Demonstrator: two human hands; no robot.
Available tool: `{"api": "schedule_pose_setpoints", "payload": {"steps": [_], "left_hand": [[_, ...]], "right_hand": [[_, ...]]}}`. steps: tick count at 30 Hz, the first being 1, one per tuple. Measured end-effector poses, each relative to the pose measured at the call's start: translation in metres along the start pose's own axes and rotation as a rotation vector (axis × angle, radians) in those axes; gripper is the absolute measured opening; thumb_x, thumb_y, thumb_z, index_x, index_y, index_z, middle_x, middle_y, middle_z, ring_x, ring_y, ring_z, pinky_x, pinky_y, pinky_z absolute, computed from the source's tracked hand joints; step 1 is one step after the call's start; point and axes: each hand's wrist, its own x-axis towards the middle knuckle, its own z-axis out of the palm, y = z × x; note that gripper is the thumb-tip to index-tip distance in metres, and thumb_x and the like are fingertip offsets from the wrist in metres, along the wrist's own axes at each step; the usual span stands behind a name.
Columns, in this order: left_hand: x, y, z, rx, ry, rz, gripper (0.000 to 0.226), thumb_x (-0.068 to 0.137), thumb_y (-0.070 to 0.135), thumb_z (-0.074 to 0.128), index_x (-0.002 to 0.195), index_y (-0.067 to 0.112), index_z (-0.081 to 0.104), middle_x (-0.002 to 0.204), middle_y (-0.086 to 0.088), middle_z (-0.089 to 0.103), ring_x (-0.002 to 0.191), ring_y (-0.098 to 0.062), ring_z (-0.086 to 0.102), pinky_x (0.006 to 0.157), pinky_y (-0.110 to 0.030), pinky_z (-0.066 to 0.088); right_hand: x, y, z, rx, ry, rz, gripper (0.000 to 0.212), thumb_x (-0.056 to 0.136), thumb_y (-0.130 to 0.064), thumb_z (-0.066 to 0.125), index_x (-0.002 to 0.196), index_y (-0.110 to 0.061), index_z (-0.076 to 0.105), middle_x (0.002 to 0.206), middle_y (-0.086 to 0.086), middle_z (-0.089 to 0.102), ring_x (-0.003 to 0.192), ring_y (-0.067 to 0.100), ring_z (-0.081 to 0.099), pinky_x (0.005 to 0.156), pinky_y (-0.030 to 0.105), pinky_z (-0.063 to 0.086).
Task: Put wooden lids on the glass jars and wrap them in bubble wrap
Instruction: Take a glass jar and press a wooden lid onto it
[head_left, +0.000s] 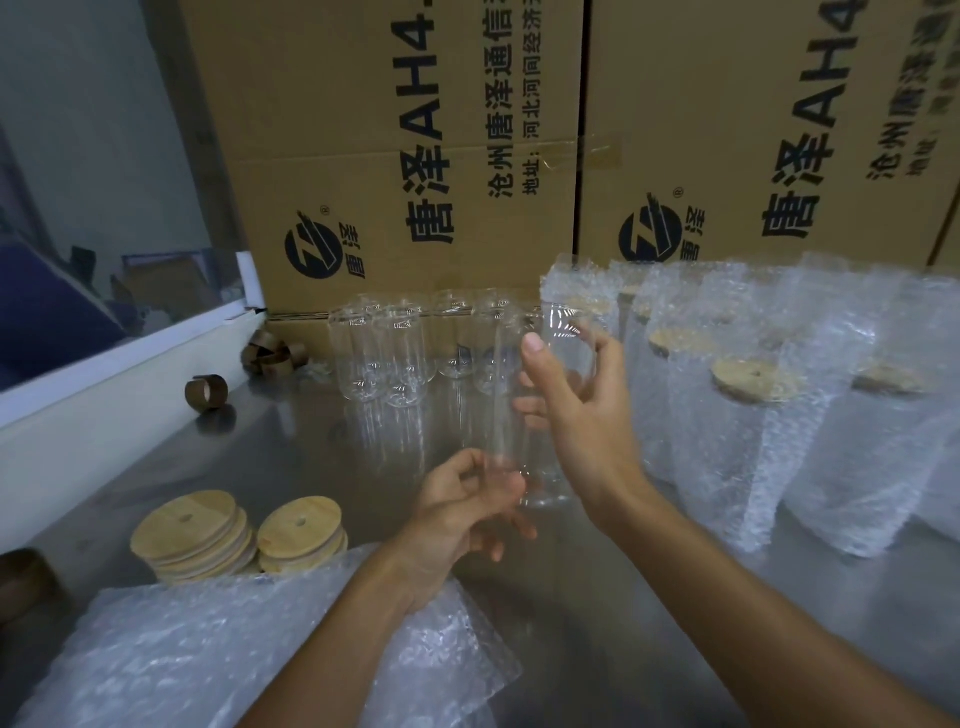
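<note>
A bare glass jar (540, 405) is held upright above the desk (597, 597): it is gripped near the rim by the right hand (576, 410), thumb and fingers curled round the glass, and pinched near the base by the curled fingers of the left hand (467, 514). No lid is seen on it, so the step in hand is judged to be the lidding of this jar, with its wrapping left to follow. To the right of the hands, wrapped jars (748, 426) with wooden lids inside the bubble wrap are stood in rows; at least six are made out, the exact count being blurred, so a good part of the work is judged done. Beyond the hands, about five unlidded jars (405, 353) are left waiting before the cardboard boxes (415, 156), of which two are seen. To the left of the left hand, two stacks of wooden lids (208, 535) are laid, several in each. Under the left forearm a pile of bubble wrap (208, 649) is spread. Far left, brown rings (207, 392) are scattered, their number unclear
</note>
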Motion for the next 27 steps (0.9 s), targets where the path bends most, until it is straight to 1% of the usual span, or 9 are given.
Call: {"api": "schedule_pose_setpoints", "payload": {"steps": [5, 8, 11, 13, 15, 18, 21, 24, 27], "left_hand": [[-0.003, 0.002, -0.004, -0.026, -0.056, -0.001, 0.088, 0.052, 0.047, 0.095, 0.115, -0.002, 0.060, 0.104, -0.016, 0.073, 0.068, -0.027, 0.068, 0.043, -0.023, 0.042], [-0.007, 0.002, -0.005, -0.051, -0.185, -0.054, 0.093, 0.056, 0.050, 0.094, 0.119, -0.008, 0.057, 0.110, -0.020, 0.069, 0.072, -0.027, 0.068, 0.047, -0.024, 0.046], [-0.008, 0.004, -0.006, -0.048, -0.336, -0.110, 0.099, 0.068, 0.052, 0.087, 0.131, -0.013, 0.047, 0.117, -0.021, 0.066, 0.079, -0.024, 0.067, 0.055, -0.025, 0.050], [-0.008, 0.007, -0.006, -0.067, -0.456, -0.138, 0.085, 0.077, 0.052, 0.079, 0.133, -0.005, 0.050, 0.117, -0.015, 0.068, 0.085, -0.022, 0.067, 0.062, -0.025, 0.052], [-0.007, 0.008, -0.006, -0.113, -0.479, -0.163, 0.075, 0.080, 0.054, 0.076, 0.131, 0.002, 0.059, 0.119, -0.016, 0.068, 0.089, -0.025, 0.067, 0.065, -0.028, 0.052], [-0.005, 0.008, -0.007, -0.189, -0.364, -0.196, 0.074, 0.074, 0.063, 0.076, 0.126, 0.012, 0.067, 0.126, -0.022, 0.063, 0.092, -0.032, 0.065, 0.065, -0.033, 0.051], [-0.004, 0.006, -0.002, -0.162, -0.309, -0.172, 0.078, 0.067, 0.071, 0.076, 0.123, 0.018, 0.065, 0.126, -0.020, 0.064, 0.093, -0.033, 0.066, 0.065, -0.034, 0.051], [-0.004, 0.005, -0.004, -0.154, -0.246, -0.145, 0.076, 0.063, 0.070, 0.081, 0.115, 0.016, 0.068, 0.114, -0.021, 0.069, 0.085, -0.032, 0.067, 0.064, -0.032, 0.050], [-0.005, 0.010, -0.008, -0.211, -0.367, -0.205, 0.078, 0.071, 0.073, 0.071, 0.112, 0.007, 0.073, 0.102, -0.022, 0.070, 0.084, -0.031, 0.066, 0.069, -0.035, 0.047]], "right_hand": [[0.004, -0.005, -0.006, 0.047, -0.164, 0.087, 0.087, 0.061, -0.071, 0.076, 0.136, -0.040, 0.043, 0.108, 0.000, 0.073, 0.092, 0.016, 0.075, 0.084, 0.036, 0.060], [0.006, -0.008, -0.012, 0.113, -0.329, 0.255, 0.069, 0.070, -0.060, 0.074, 0.129, -0.035, 0.052, 0.112, 0.002, 0.070, 0.092, 0.020, 0.074, 0.074, 0.031, 0.059], [0.006, -0.011, -0.018, 0.180, -0.471, 0.403, 0.068, 0.074, -0.058, 0.069, 0.134, -0.033, 0.048, 0.111, 0.013, 0.071, 0.089, 0.028, 0.070, 0.075, 0.042, 0.062], [0.006, -0.010, -0.021, 0.188, -0.537, 0.440, 0.076, 0.076, -0.061, 0.066, 0.142, -0.031, 0.042, 0.118, 0.020, 0.071, 0.096, 0.035, 0.068, 0.083, 0.049, 0.060], [0.006, -0.010, -0.020, 0.173, -0.512, 0.407, 0.076, 0.078, -0.064, 0.062, 0.143, -0.030, 0.042, 0.130, 0.020, 0.066, 0.107, 0.034, 0.066, 0.092, 0.055, 0.056], [0.005, -0.008, -0.012, 0.140, -0.255, 0.235, 0.069, 0.075, -0.064, 0.063, 0.136, -0.041, 0.040, 0.133, -0.004, 0.061, 0.111, 0.018, 0.067, 0.107, 0.060, 0.044], [0.000, -0.003, -0.004, 0.081, -0.116, 0.052, 0.082, 0.072, -0.064, 0.072, 0.139, -0.043, 0.029, 0.102, -0.006, 0.075, 0.092, 0.018, 0.075, 0.097, 0.050, 0.055], [-0.005, 0.001, 0.001, 0.075, -0.136, 0.004, 0.090, 0.067, -0.062, 0.076, 0.140, -0.041, 0.028, 0.108, 0.004, 0.072, 0.096, 0.020, 0.074, 0.086, 0.039, 0.062], [-0.002, 0.001, -0.002, 0.244, -0.197, 0.127, 0.074, 0.070, -0.048, 0.080, 0.131, -0.041, 0.037, 0.104, -0.004, 0.074, 0.087, 0.017, 0.076, 0.068, 0.029, 0.061]]}}
